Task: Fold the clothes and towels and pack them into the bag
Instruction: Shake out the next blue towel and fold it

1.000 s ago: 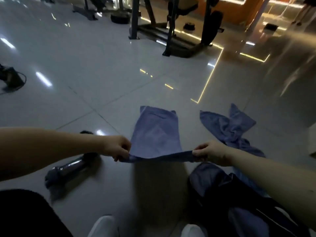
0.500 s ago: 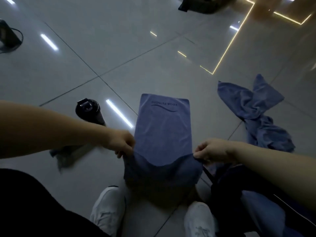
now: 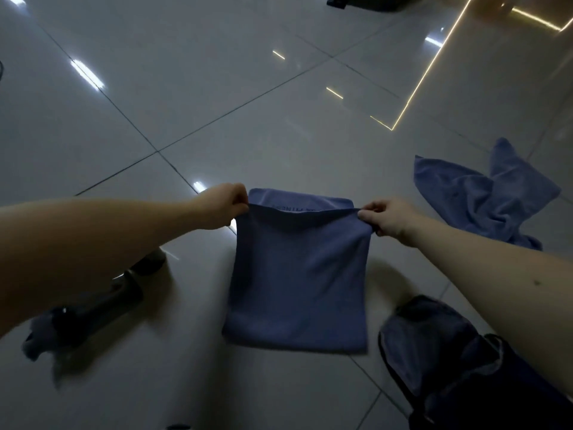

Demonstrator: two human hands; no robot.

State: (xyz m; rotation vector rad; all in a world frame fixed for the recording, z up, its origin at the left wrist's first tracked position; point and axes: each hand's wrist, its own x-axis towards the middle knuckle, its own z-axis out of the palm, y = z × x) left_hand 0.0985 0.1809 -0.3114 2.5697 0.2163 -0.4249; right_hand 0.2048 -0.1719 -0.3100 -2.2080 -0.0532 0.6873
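A blue towel lies on the tiled floor in front of me, folded over on itself. My left hand pinches the upper layer's left corner and my right hand pinches its right corner, holding that edge near the towel's far end, where a strip of the lower layer with dark lettering shows. A second blue towel lies crumpled to the right. The dark bag sits open at the lower right, partly under my right forearm, with blue cloth inside.
A dark bottle lies on its side at the left, below my left forearm, on a grey cloth. Glossy grey floor tiles stretch beyond the towel. A dark object sits at the top edge.
Both hands have carried the towel's near edge away from me and over the lower layer, up to its far end. The view has tilted down, and my shoes are out of sight.
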